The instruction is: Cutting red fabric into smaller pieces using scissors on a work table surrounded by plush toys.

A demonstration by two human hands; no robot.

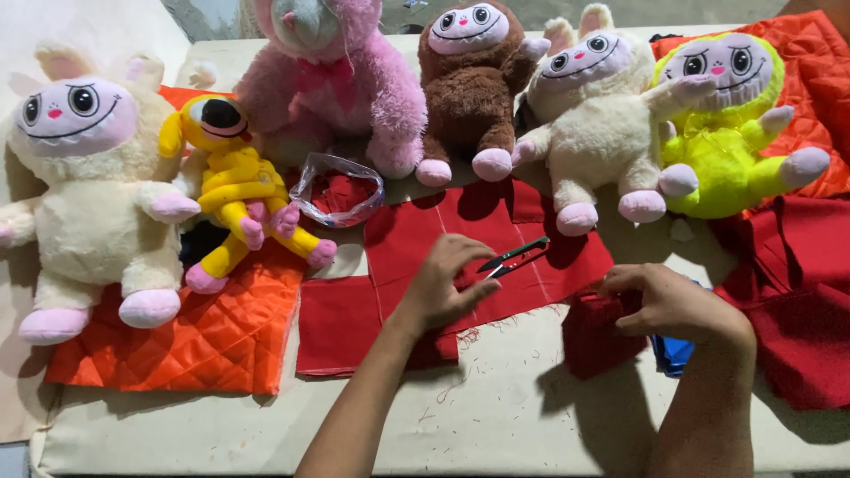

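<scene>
Head view, the only one I have. Hidden or cut off: the pink plush toy [329, 80] at the table's far edge loses its head to the top of the frame, and the red cloth heap [797, 292] runs off the right side. A blue item [673, 352] beside my right wrist is mostly covered; I cannot tell what it is.

Hands: my left hand [443, 285] lies palm down on the red fabric panels [496, 248] near the middle of the table [496, 416], fingers curled with the tips toward the thread snips [513, 257]. I cannot tell whether they touch the snips; the hand holds nothing that I can see. My right hand [664, 301] is closed in a narrow pinch on a folded red fabric piece [602, 332], just right of the panels.

The snips are small, green-handled with dark blades, lying flat on the panels and pointing toward the far right. The panels are flat, with pale seam lines and frayed threads at the near edge.

Along the far edge sit a brown plush toy [469, 88], a cream plush toy [593, 115] and a lime plush toy [726, 124]. At the left edge a second cream toy [88, 195] and a yellow toy [239, 190] rest on orange quilted fabric [204, 336].
</scene>
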